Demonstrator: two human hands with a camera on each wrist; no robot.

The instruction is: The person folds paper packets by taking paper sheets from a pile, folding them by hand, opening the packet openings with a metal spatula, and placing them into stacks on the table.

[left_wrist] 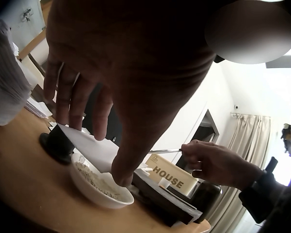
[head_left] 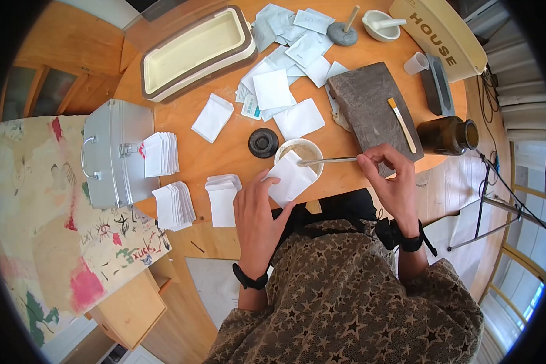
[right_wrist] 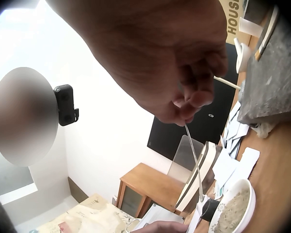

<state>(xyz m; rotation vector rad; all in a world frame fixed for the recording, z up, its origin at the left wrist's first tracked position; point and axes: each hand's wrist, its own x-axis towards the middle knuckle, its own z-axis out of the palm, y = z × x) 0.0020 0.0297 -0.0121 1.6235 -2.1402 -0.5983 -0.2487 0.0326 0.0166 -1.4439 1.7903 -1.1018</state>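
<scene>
One small white paper packet (head_left: 290, 184), seen from here held in the left grip (head_left: 256, 221) above a round white bowl (left_wrist: 93, 191) of tan powder (right_wrist: 233, 211), is best kept steady and gaping while the right grip (head_left: 395, 182), pinching a slender silvery metal utensil (head_left: 337, 160), tips gently.

Wooden table (head_left: 219, 159), white bowl (left_wrist: 96, 193), scattered packets (head_left: 306, 50), dark slab (head_left: 368, 100), brown jar (head_left: 438, 136)

Head: I look down on the table (head_left: 195, 162); wrists: close past left hand (left_wrist: 111, 73) and right hand (right_wrist: 169, 63), both showing the bowl (left_wrist: 94, 195).
</scene>
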